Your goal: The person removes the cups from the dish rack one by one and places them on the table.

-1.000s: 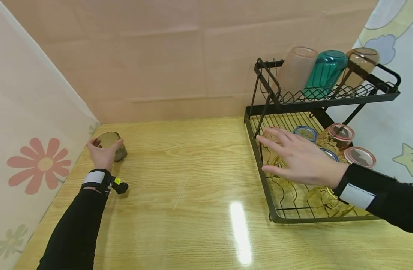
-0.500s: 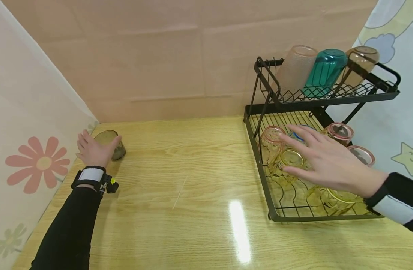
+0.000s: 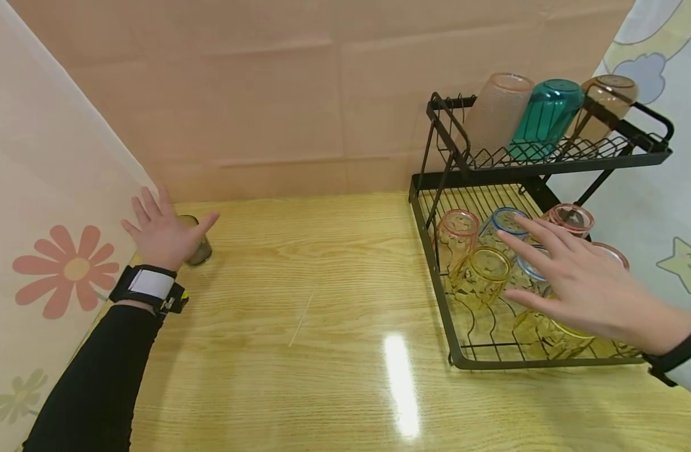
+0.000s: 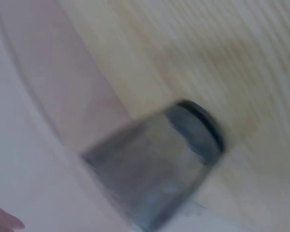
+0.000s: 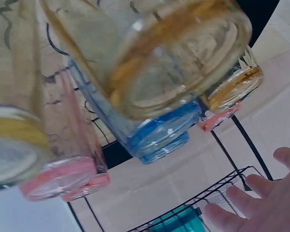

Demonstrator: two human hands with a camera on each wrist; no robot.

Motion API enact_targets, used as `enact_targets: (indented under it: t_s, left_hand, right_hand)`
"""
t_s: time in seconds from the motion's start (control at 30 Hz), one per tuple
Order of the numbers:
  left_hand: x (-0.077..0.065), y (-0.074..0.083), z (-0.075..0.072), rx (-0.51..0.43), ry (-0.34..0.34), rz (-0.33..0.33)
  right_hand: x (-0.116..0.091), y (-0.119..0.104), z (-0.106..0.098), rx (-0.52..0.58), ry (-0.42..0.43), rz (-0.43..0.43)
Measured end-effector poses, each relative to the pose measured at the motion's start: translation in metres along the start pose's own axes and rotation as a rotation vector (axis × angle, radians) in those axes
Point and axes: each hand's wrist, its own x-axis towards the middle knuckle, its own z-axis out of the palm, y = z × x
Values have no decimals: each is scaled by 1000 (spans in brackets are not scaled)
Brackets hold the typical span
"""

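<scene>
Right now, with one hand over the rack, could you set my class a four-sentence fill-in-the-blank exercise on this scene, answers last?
The dark glass rests on the table beside the person's ____ hand.
The teal glass stands ____ a pinkish glass and an amber glass.
The rack has ____ tiers.
The right hand holds ____.
Missing words: left; between; two; nothing.

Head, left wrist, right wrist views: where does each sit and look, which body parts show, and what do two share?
Head: on the head, facing forward and down over the table; left hand, right hand and parts of both arms show.
Left wrist: on that wrist, facing the dark glass; a sliver of hand shows, lower left.
Right wrist: on that wrist, facing glasses on the rack; the hand's fingers show, lower right.
Shared: head and right wrist both show the rack.
</scene>
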Motion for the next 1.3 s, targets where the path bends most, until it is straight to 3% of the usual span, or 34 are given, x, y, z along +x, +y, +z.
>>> enact_targets:
  t_s: [0.23, 0.7, 1.03, 1.3]
  left_hand:
    - [-9, 43, -3, 30, -26, 135]
    - [-35, 118, 2, -11, -20, 382]
    - [-55, 152, 13, 0, -76, 490]
    - [-66, 170, 18, -18, -122, 556]
  right_hand:
    - [-18, 5, 5, 17, -6, 54]
    - [-41, 7, 23, -9, 31, 116]
    - [-48, 6, 32, -19, -31, 219]
    - [-48, 5, 39, 8, -142, 289]
